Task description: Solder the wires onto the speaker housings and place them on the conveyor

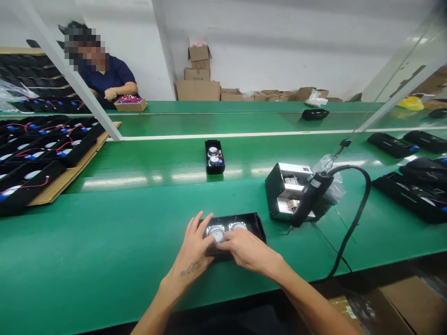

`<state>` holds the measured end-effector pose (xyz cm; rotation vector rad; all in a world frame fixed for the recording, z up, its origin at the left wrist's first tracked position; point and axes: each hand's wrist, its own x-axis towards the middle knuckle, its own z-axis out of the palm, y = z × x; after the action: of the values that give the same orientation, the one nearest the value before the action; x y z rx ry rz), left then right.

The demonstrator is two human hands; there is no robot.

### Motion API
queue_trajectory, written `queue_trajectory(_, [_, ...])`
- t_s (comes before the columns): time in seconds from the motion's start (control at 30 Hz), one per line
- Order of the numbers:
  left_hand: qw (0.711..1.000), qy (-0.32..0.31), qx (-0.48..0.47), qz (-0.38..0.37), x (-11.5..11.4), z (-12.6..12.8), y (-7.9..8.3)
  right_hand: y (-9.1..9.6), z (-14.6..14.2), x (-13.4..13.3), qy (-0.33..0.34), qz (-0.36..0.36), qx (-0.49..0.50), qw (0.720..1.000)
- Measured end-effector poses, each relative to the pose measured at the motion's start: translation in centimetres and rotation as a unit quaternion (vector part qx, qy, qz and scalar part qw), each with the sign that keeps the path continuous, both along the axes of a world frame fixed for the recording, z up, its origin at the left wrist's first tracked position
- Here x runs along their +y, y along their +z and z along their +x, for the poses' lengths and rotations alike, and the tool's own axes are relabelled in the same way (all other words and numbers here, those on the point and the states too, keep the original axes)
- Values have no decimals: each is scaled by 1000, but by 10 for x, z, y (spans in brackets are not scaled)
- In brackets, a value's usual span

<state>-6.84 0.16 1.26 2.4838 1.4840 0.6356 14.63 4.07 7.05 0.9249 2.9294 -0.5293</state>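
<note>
A long black speaker housing lies on the green bench, its open side up, with two round silver speaker drivers inside. My left hand grips the housing's left end, with fingers over the far side and the thumb by the left driver. Over the near middle of the housing, my right hand has its fingers bent and pressed together beside that driver. Whatever the right fingertips hold is hidden beneath them. Both hands nearly meet at the left driver.
A black electric screwdriver with a cable hangs by a metal screw dispenser. Another speaker housing stands farther back. Housings with red wires fill a cardboard tray at left; more black housings lie right. A person sits opposite.
</note>
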Motion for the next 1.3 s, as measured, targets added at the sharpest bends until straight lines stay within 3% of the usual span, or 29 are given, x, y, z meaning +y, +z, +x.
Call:
queue_trajectory(0.3, [998, 24, -45, -34, 6, 3, 8, -5, -3, -12, -41, -16, 18, 999])
queue_trajectory(0.4, [984, 21, -74, -159, 35, -4, 22, 0, -11, 0, -94, -3, 4, 996])
queue_trajectory(0.5, [947, -5, -106, -303, 78, -15, 40, 17, -20, 36, -129, -83, 17, 988])
queue_trajectory(0.6, [925, -48, -109, -361, 112, -21, 54, 33, -27, 74, -123, -141, 16, 982])
queue_trajectory(0.67, [915, -71, -109, -382, 123, -23, 60, 38, -29, 88, -122, -157, 13, 980])
queue_trajectory(0.87, [901, -92, -118, -406, 124, -22, 59, 35, -30, 88, -138, -183, 17, 973])
queue_trajectory(1.3, [893, -60, -149, -421, 128, -23, 49, 33, -34, 92, -149, -195, 27, 969])
